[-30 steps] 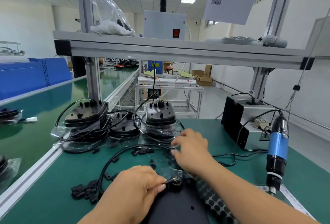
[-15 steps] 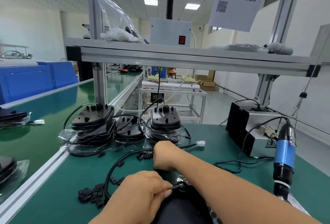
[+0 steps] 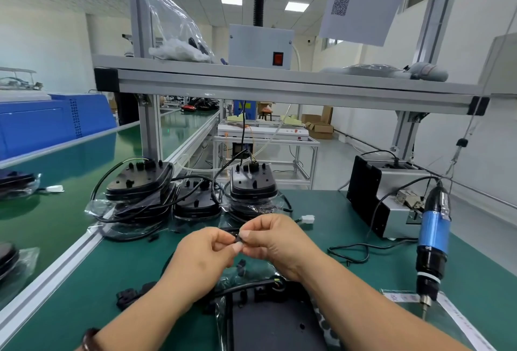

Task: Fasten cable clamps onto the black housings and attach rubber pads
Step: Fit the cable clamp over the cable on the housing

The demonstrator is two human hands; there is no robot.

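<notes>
Both hands meet above the green mat and pinch one small black cable clamp (image 3: 238, 239) between their fingertips: my left hand (image 3: 205, 255) from the left, my right hand (image 3: 275, 241) from the right. Below them a black housing (image 3: 275, 322) lies flat at the near edge, with a black cable (image 3: 246, 285) running into it. Loose black clamps (image 3: 131, 293) lie in a small heap to the left. A sheet of round black rubber pads (image 3: 326, 329) shows under my right forearm, mostly hidden.
Three stacks of finished housings (image 3: 253, 185) with coiled cables stand at the back of the mat. A blue electric screwdriver (image 3: 432, 241) hangs at the right, in front of a grey box (image 3: 391, 197). An aluminium rail (image 3: 56, 275) borders the mat on the left.
My left hand let go of the cable at the housing and rose. My right hand drew back from the mat, and both now pinch a clamp together in the air.
</notes>
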